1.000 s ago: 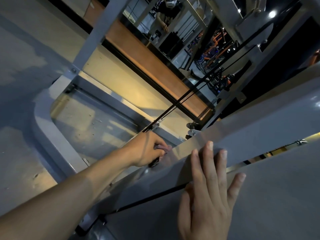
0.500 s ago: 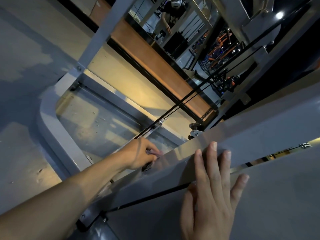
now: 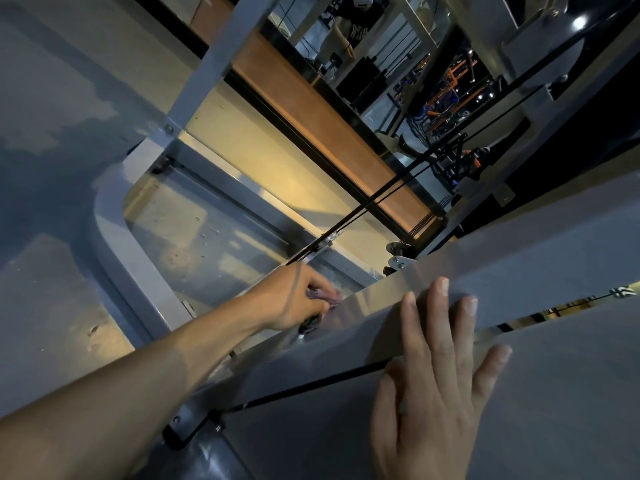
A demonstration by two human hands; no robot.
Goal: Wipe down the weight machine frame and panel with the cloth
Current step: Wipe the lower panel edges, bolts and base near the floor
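Observation:
The weight machine's grey frame beam [image 3: 519, 271] runs diagonally from lower left to upper right, with a grey panel [image 3: 571, 393] below it. My left hand [image 3: 294, 296] reaches behind the beam's lower end and grips a bunched purple cloth [image 3: 327, 296], pressing it against the beam's far edge. Most of the cloth is hidden by the fingers. My right hand [image 3: 433, 375] lies flat with straight, spread fingers across the beam and the panel.
A curved grey base rail [image 3: 117, 244] frames the floor at left. An upright grey post [image 3: 214, 67] rises behind it. Black cables [image 3: 381, 199] run diagonally upward. A mirror at the back shows gym machines and a person's reflection [image 3: 349, 26].
My left hand with the cloth has slid a little along the beam's edge, back and forth. My right hand keeps its place flat on the beam.

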